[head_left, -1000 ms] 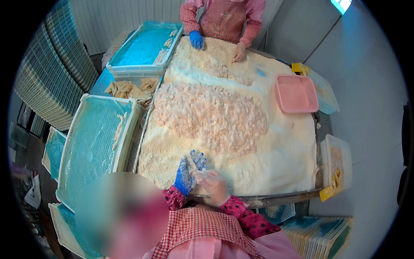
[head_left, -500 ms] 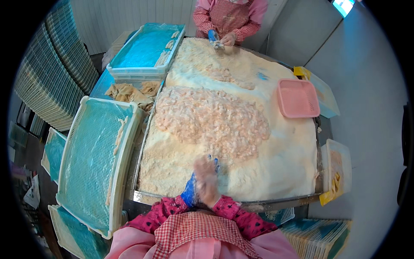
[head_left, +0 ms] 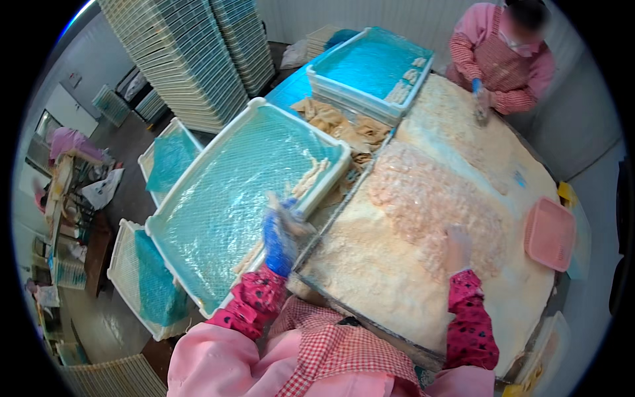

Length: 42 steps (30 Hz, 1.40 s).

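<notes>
My left hand point(head_left: 280, 241), in a blue glove, is over the right side of a large white tray point(head_left: 198, 299) lined with teal film. Its fingers are closed round a pale, flour-coated piece point(head_left: 299, 227), partly hidden and blurred. Several similar floured strips point(head_left: 311, 177) lie along that side of the tray. My right hand point(head_left: 458, 250), smeared by motion, is at the near edge of a heap of wet pinkish pieces that look like raw meat point(head_left: 436, 198). Its fingers cannot be made out. White flour point(head_left: 357, 261) spreads round the heap on the metal-edged table.
A second film-lined tray point(head_left: 370, 63) with strips stands farther off, with tan cloths point(head_left: 340, 126) between the trays. A pink basket point(head_left: 550, 233) sits at the right. Across the table a co-worker point(head_left: 499, 59) works. Stacked trays point(head_left: 178, 66) rise at the back left.
My hands, together over the flour before, have parted: the left has gone to the tray, the right toward the heap. The view has turned left, bringing more of the room into sight.
</notes>
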Tool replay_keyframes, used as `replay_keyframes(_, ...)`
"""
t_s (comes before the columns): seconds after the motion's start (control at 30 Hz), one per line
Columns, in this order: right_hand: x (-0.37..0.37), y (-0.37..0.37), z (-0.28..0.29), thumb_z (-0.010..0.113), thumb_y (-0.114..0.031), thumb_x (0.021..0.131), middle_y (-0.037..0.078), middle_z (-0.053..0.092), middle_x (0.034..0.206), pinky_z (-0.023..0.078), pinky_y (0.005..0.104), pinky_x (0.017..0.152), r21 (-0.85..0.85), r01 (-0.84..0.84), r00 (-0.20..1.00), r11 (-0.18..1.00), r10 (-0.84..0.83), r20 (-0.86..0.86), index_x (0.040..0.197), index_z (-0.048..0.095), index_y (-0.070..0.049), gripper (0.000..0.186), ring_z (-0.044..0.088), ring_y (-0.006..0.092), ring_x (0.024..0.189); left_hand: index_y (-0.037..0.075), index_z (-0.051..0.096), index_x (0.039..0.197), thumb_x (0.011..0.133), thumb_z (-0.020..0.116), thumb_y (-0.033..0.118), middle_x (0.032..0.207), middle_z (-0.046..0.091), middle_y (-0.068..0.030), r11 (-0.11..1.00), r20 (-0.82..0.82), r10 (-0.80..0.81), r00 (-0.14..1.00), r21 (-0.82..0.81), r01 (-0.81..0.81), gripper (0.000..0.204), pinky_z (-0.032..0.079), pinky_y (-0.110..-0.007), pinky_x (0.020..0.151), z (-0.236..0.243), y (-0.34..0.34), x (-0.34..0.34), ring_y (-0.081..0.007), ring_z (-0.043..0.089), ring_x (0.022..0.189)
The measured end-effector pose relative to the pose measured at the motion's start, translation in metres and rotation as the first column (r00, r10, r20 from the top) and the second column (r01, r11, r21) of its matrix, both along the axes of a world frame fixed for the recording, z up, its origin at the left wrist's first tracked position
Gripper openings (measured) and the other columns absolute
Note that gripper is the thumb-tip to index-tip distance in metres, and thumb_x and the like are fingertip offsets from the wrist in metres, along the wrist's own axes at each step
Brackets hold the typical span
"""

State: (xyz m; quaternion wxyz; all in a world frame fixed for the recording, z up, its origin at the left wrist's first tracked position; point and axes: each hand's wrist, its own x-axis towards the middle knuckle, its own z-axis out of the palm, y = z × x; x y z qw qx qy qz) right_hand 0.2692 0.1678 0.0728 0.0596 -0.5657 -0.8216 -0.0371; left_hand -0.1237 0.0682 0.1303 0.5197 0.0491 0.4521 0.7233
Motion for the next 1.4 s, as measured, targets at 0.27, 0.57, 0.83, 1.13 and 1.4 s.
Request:
replay_keyframes(0.27, -0.017, 0.018, 0.020, 0.065, -0.003, 0.062, 0.013, 0.057, 0.081, 0.041, 0.0407, 0.074, 0.013, -0.162, 0.987, 0.987, 0.162, 0.008, 0.083, 0.057, -0.005, 0.023, 0.053, 0.0307, 0.085, 0.005, 0.039, 0.131, 0.094, 0.037, 0.043, 0.126, 0.048, -0.0118, 0.867, -0.611, -0.495, 0.618, -0.393, 0.306, 0.053, 0.037, -0.036, 0.094, -0.097, -0.063, -0.132, -0.0226, 0.048, 0.111)
replay_keyframes(0.57, 0.031, 0.005, -0.010, 0.054, 0.002, 0.065, 0.015, 0.054, 0.074, 0.043, 0.0379, 0.064, 0.058, 0.000, 0.940, 0.998, 0.020, -0.339, 0.078, 0.053, -0.001, 0.013, 0.054, 0.0334, 0.075, 0.001, 0.039, 0.131, 0.091, 0.050, 0.031, 0.130, 0.044, -0.0123, 0.845, -0.727, -0.533, 0.434, -0.428, 0.322, 0.051, 0.029, -0.036, 0.102, -0.098, -0.094, -0.153, -0.0232, 0.041, 0.120)
replay_keyframes(0.83, 0.016, -0.081, 0.038, 0.059, -0.001, 0.064, 0.013, 0.056, 0.079, 0.045, 0.0404, 0.067, -0.045, -0.019, 0.879, 0.999, -0.005, -0.478, 0.084, 0.056, -0.004, 0.020, 0.055, 0.0325, 0.078, 0.004, 0.040, 0.130, 0.080, 0.061, 0.021, 0.126, 0.045, -0.0193, 0.705, -0.917, -0.278, -0.287, -0.397, 0.587, 0.057, 0.035, -0.040, 0.096, -0.050, -0.054, 0.036, -0.0349, 0.045, 0.113)
replay_keyframes(1.13, 0.023, -0.152, -0.004, 0.067, -0.009, 0.068, 0.014, 0.055, 0.086, 0.044, 0.0401, 0.072, -0.089, 0.380, 0.700, 0.921, -0.349, -0.623, 0.089, 0.053, -0.006, 0.025, 0.054, 0.0310, 0.082, 0.010, 0.043, 0.127, 0.077, 0.057, 0.022, 0.117, 0.049, -0.0197, 0.551, -0.885, -0.173, -0.432, -0.450, 0.703, 0.053, 0.043, -0.043, 0.082, -0.106, -0.045, 0.166, -0.0352, 0.051, 0.096)
replay_keyframes(1.4, 0.032, -0.091, -0.013, 0.062, -0.012, 0.069, 0.010, 0.055, 0.067, 0.043, 0.0420, 0.062, 0.211, 0.298, 0.880, 0.931, -0.181, -0.440, 0.081, 0.055, -0.008, 0.015, 0.056, 0.0302, 0.068, 0.014, 0.053, 0.119, 0.079, 0.050, 0.014, 0.119, 0.054, -0.0122, 0.519, -0.881, -0.044, -0.471, -0.423, 0.743, 0.040, 0.045, -0.040, 0.083, -0.117, -0.039, 0.188, -0.0303, 0.055, 0.099)
